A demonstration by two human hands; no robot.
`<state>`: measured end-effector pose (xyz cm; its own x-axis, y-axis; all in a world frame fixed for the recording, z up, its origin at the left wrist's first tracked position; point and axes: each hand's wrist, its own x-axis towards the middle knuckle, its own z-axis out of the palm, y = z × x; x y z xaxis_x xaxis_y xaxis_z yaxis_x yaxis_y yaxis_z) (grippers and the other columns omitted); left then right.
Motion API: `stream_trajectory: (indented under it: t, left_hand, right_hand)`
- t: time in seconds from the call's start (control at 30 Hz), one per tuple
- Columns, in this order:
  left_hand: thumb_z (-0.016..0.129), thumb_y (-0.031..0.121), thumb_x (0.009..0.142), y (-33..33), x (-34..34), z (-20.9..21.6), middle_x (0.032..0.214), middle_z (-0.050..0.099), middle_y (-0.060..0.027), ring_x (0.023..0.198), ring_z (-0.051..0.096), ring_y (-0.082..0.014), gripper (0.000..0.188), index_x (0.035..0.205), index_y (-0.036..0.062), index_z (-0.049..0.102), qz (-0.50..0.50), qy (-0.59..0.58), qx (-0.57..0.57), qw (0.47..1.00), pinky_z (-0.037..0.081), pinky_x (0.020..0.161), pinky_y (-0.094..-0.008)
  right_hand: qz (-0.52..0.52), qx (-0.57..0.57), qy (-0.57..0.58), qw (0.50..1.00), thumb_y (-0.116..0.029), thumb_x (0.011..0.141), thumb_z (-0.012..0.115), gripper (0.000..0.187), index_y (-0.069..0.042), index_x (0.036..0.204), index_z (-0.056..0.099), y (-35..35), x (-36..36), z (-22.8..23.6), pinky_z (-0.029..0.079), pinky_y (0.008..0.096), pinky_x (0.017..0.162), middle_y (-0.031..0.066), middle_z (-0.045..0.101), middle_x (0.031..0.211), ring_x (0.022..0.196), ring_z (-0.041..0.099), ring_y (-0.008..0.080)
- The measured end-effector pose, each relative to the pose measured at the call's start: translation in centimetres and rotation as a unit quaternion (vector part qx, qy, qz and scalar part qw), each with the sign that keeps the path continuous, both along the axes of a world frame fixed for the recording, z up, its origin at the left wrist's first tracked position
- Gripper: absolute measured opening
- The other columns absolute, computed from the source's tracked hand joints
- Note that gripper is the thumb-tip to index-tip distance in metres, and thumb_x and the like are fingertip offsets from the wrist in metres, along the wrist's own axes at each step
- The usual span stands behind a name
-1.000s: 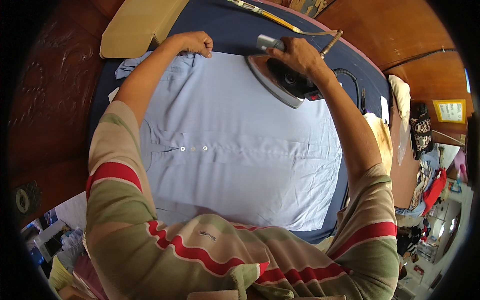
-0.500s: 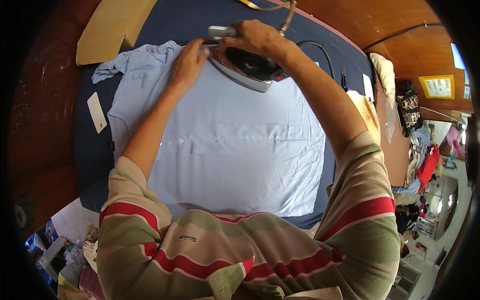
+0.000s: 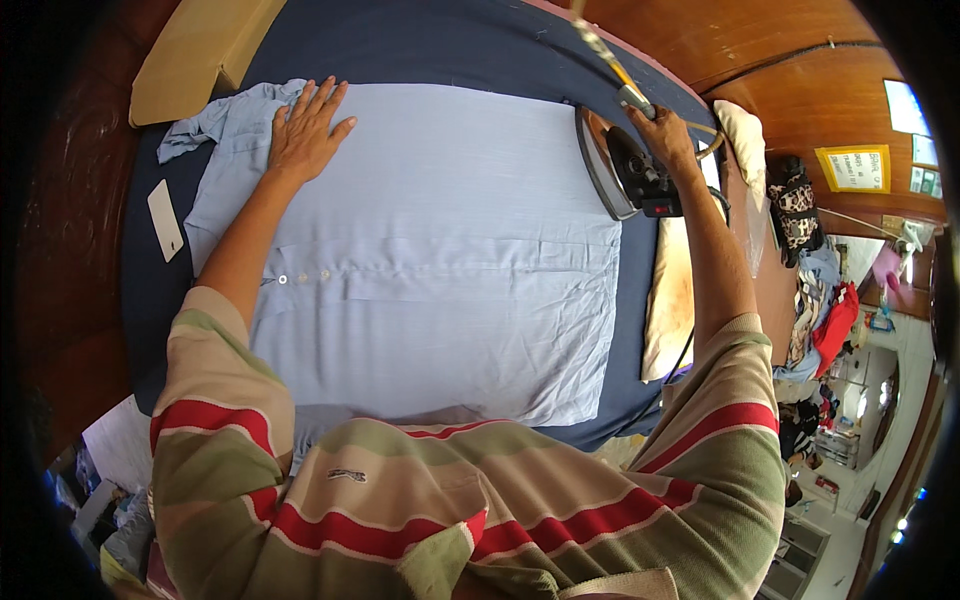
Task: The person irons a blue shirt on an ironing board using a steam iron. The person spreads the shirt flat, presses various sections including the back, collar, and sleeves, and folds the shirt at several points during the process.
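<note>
A light blue button-up shirt (image 3: 440, 200) lies spread on a table with a dark blue cover (image 3: 410, 45). My left hand (image 3: 308, 135) rests flat near the shirt's far left part, beside the bunched sleeve, fingers spread. My right hand (image 3: 662, 138) grips the handle of a clothes iron (image 3: 625, 165), whose plate is at the shirt's far right edge. A hose runs up from the iron. Small wrinkles show at the shirt's near right part, and a few buttons show along the placket at the left.
A cardboard box (image 3: 195, 60) stands at the far left, with a white card-like piece (image 3: 164, 220) near the shirt. A stained cream pad (image 3: 670, 300) lies right of the shirt. Piled clothes (image 3: 835, 325) and a leopard-print bag (image 3: 795, 212) are farther right.
The iron has moved right in my right hand, from the shirt's far middle to its far right edge. My left hand has shifted left and now lies flat with fingers spread.
</note>
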<state>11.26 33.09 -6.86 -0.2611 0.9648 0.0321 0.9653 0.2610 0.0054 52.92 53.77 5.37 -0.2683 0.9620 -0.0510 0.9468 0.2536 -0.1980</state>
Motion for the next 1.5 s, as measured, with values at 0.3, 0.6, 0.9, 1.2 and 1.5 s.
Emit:
stream_trajectory:
  t: [0.3, 0.6, 0.9, 1.2, 1.5]
  left_hand:
    - [0.029, 0.055, 0.092, 0.2, -0.3, -0.5, 0.149, 0.019, 0.0040, 0.138, 0.013, -0.0170, 0.059, 0.143, 0.0278, 0.020, 0.006, 0.032, -0.008, 0.999, 0.015, 0.109, -0.0476]
    - [0.029, 0.054, 0.092, 0.6, -0.5, -1.4, 0.150, 0.018, 0.0051, 0.138, 0.015, -0.0169, 0.058, 0.144, 0.0307, 0.017, 0.003, 0.064, -0.002, 0.998, 0.016, 0.108, -0.0489]
    - [0.027, 0.056, 0.091, 0.6, -0.9, -1.6, 0.150, 0.018, 0.0065, 0.138, 0.015, -0.0152, 0.058, 0.144, 0.0331, 0.017, 0.009, 0.103, -0.015, 0.995, 0.016, 0.109, -0.0452]
    - [0.026, 0.057, 0.091, 0.7, -1.0, -2.0, 0.150, 0.018, 0.0071, 0.138, 0.014, -0.0147, 0.058, 0.143, 0.0336, 0.016, 0.007, 0.106, -0.011, 0.994, 0.016, 0.109, -0.0443]
    - [0.027, 0.056, 0.092, 0.7, -1.0, -1.9, 0.150, 0.018, 0.0067, 0.138, 0.014, -0.0150, 0.058, 0.144, 0.0328, 0.016, 0.010, 0.103, -0.015, 0.995, 0.016, 0.109, -0.0448]
  right_hand:
    - [0.149, 0.058, 0.020, 0.987, -0.053, 0.078, 0.059, 0.059, 0.003, 0.098, 0.062, 0.9, -2.7, -0.4, 0.047, 0.0408, 0.070, 0.0206, 0.062, 0.076, 0.074, 0.062, 0.0346]
    - [0.322, -0.067, 0.044, 0.943, -0.053, 0.078, 0.058, 0.057, 0.000, 0.099, 0.063, -5.3, -6.3, 0.3, 0.050, 0.0374, 0.074, 0.0212, 0.065, 0.083, 0.079, 0.065, 0.0320]
    - [0.441, -0.096, -0.062, 0.890, -0.049, 0.080, 0.058, 0.048, -0.004, 0.096, 0.059, -13.9, -9.9, 1.2, 0.051, 0.0410, 0.062, 0.0178, 0.062, 0.064, 0.064, 0.064, 0.0340]
    - [0.396, -0.086, -0.064, 0.912, -0.049, 0.078, 0.060, 0.052, 0.000, 0.095, 0.058, -8.8, 0.7, 1.5, 0.051, 0.0384, 0.062, 0.0190, 0.063, 0.073, 0.066, 0.064, 0.0329]
    - [0.430, -0.091, -0.062, 0.896, -0.047, 0.075, 0.063, 0.049, -0.001, 0.093, 0.059, -8.8, 1.2, 1.6, 0.051, 0.0378, 0.063, 0.0182, 0.062, 0.071, 0.066, 0.064, 0.0326]
